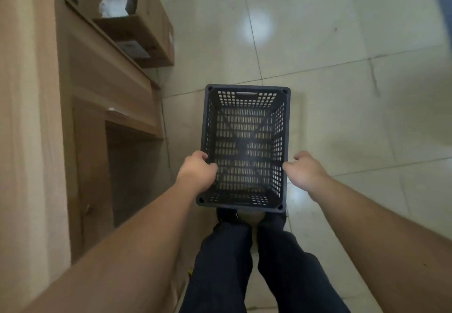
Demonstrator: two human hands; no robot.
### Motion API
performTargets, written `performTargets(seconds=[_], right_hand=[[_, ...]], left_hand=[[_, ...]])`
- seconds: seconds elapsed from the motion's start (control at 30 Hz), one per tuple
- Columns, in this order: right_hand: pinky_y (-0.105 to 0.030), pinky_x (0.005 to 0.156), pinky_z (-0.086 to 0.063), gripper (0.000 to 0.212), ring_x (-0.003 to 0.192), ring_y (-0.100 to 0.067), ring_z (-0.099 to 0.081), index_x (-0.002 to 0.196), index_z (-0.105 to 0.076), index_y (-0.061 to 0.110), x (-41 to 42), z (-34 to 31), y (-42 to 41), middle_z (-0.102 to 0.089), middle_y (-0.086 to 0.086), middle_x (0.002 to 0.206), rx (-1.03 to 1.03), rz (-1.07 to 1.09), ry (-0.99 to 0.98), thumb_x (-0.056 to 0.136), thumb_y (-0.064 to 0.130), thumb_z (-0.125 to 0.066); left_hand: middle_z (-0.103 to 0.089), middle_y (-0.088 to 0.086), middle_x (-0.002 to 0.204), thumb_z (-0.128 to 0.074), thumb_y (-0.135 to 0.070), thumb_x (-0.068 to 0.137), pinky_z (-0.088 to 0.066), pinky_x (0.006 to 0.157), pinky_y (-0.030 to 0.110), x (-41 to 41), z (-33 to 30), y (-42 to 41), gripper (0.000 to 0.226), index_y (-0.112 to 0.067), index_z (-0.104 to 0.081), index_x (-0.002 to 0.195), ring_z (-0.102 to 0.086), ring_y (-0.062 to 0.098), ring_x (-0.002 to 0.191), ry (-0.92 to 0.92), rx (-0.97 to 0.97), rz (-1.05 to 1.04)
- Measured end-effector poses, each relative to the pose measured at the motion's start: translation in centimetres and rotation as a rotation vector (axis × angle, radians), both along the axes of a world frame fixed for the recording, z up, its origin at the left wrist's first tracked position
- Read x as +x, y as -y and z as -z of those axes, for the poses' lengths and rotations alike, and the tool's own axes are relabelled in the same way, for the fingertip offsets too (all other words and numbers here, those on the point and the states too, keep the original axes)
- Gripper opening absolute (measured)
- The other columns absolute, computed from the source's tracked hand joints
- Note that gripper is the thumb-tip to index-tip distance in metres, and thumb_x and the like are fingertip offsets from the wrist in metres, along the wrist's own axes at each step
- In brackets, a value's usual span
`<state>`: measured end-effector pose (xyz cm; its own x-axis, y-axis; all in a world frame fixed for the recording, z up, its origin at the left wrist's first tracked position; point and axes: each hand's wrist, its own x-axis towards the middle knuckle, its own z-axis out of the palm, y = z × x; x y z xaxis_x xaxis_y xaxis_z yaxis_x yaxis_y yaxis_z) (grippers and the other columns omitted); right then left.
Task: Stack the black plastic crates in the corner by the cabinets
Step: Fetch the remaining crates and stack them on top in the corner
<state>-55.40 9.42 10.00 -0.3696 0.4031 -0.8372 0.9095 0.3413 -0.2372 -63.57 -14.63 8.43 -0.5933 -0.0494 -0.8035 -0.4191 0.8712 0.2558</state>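
Nearest the viewer, two legs in dark blue trousers (234, 263) stand on a pale tiled floor (342, 92), with dark shoes just showing below the crate. Two bare forearms reach forward from the lower corners.

Between the hands sits a black rectangular plastic crate with perforated lattice walls and base (244, 146), open side up and empty, held or resting just beyond the feet; whether it touches the floor cannot be told. The left hand (198, 173) curls over the crate's left long rim near the near corner, fingers wrapped around the edge. The right hand (305, 170) is loosely curled just beside the right long rim, fingertips at the edge; a firm grip cannot be confirmed.

The crate looks light and stiff, with a thick rim giving a sure hold. A slot handle shows in the far short wall, which would likely serve as well as the rims.

To the left, light brown wooden cabinets (97, 80) run from near to far. Farther along them stands an open brown cardboard box (151, 41) with white packaging inside.
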Motion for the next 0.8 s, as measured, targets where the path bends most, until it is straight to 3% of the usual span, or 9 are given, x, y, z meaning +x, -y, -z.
performTargets(seconds=[0.07,0.27,0.37,0.47,0.57,0.8], right_hand=[[-0.03,0.083,-0.039,0.049,0.112,-0.034,-0.055,0.142,-0.044,0.005,-0.1,3.3,-0.4,-0.057,-0.018,0.137,0.002,0.006,0.005,0.098,0.023,-0.054],[-0.033,0.083,-0.042,0.051,0.096,-0.03,-0.048,0.143,-0.04,0.005,-0.5,12.9,-1.6,-0.057,-0.02,0.134,0.015,0.021,0.021,0.098,0.023,-0.053],[-0.034,0.082,-0.042,0.056,0.097,-0.032,-0.05,0.146,-0.037,0.005,-1.1,17.1,-2.1,-0.055,-0.02,0.135,0.027,0.033,0.03,0.096,0.023,-0.054],[-0.044,0.093,-0.051,0.06,0.113,-0.04,-0.056,0.144,-0.036,0.005,-1.8,20.4,-2.5,-0.051,-0.021,0.136,0.07,0.058,0.029,0.092,0.027,-0.056],[-0.052,0.099,-0.051,0.062,0.116,-0.043,-0.055,0.142,-0.037,0.004,-2.6,22.8,-2.8,-0.05,-0.021,0.135,0.107,0.088,0.031,0.09,0.032,-0.058],[-0.044,0.088,-0.055,0.059,0.101,-0.038,-0.062,0.135,-0.049,0.008,-3.7,25.5,-2.7,-0.062,-0.014,0.119,0.012,0.334,-0.026,0.082,0.033,-0.059]], left_hand=[[-0.063,0.01,0.142,-0.061,-0.033,0.101,-0.048,0.081,0.033,-0.4,3.2,-0.3,0.053,-0.015,-0.053,0.15,-0.061,0.023,0.1,0.003,-0.002,-0.007],[-0.061,0.009,0.144,-0.06,-0.032,0.102,-0.047,0.085,0.035,-2.9,11.7,0.5,0.054,-0.014,-0.051,0.151,-0.06,0.024,0.106,-0.021,-0.049,-0.026],[-0.061,0.011,0.144,-0.062,-0.034,0.102,-0.05,0.086,0.036,-4.3,15.5,0.8,0.058,-0.013,-0.047,0.153,-0.064,0.027,0.11,-0.034,-0.061,-0.056],[-0.053,0.015,0.152,-0.062,-0.034,0.101,-0.052,0.101,0.044,-5.1,18.2,0.6,0.064,-0.012,-0.041,0.157,-0.06,0.034,0.131,-0.031,-0.075,-0.098],[-0.044,0.016,0.159,-0.063,-0.031,0.101,-0.047,0.112,0.048,-5.6,20.2,0.2,0.07,-0.012,-0.034,0.162,-0.051,0.038,0.141,-0.011,-0.077,-0.149],[-0.062,0.014,0.142,-0.065,-0.033,0.101,-0.052,0.107,0.053,-6.5,22.3,0.0,0.06,-0.013,-0.046,0.154,-0.062,0.036,0.128,0.076,0.052,-0.381]])
